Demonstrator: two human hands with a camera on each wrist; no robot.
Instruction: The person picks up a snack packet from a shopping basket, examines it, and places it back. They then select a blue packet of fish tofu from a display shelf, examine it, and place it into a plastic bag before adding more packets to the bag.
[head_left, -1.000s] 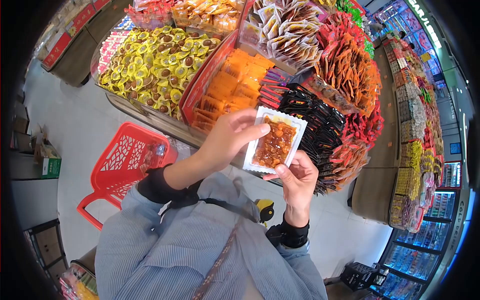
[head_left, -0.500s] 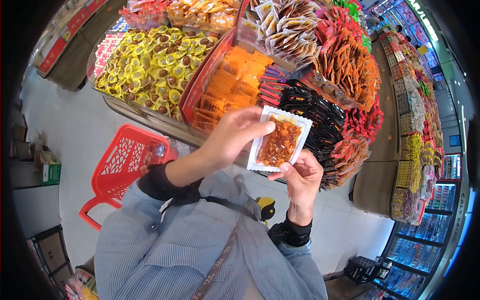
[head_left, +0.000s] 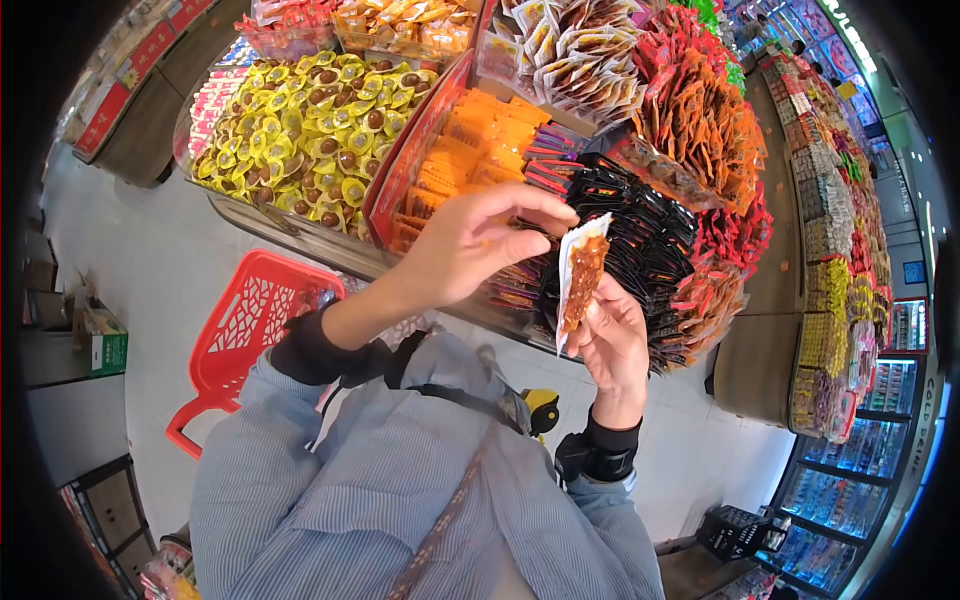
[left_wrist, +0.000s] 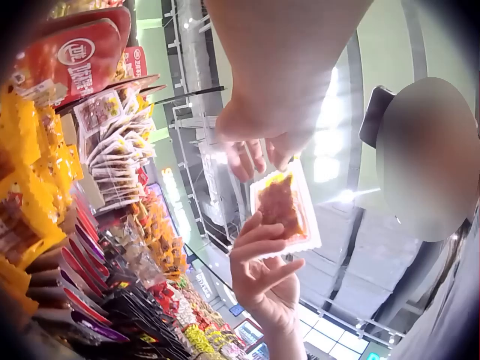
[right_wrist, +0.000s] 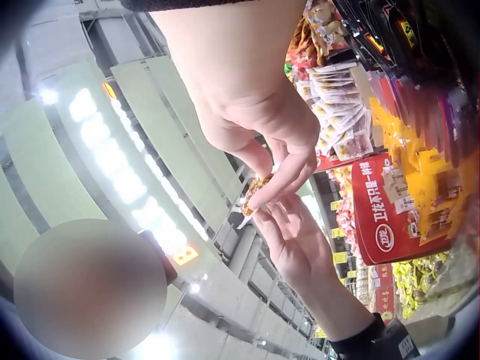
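My right hand (head_left: 613, 335) pinches the lower part of a small white-edged snack packet (head_left: 584, 280), thumb on its front. Glossy reddish-brown food shows through the clear front. In the head view the packet stands nearly edge-on, tilted upright. My left hand (head_left: 470, 245) hovers at its upper left, fingers relaxed and thumb apart from them, the fingertips right at the top edge. From the left wrist, the packet (left_wrist: 283, 206) shows its broad face, with the right-hand fingers (left_wrist: 259, 244) across its lower corner. The right wrist view shows only a sliver of it between the hands.
Behind the hands stands a display of black packets (head_left: 640, 225), orange packets (head_left: 470, 145) and yellow-wrapped snacks (head_left: 300, 140). A red shopping basket (head_left: 245, 330) is at lower left, on the pale floor (head_left: 150, 300). Another stocked shelf (head_left: 825, 290) runs along the right.
The packet has turned from facing me to nearly edge-on and shifted slightly right. My left hand has let go of its upper left edge; the right hand keeps its grip.
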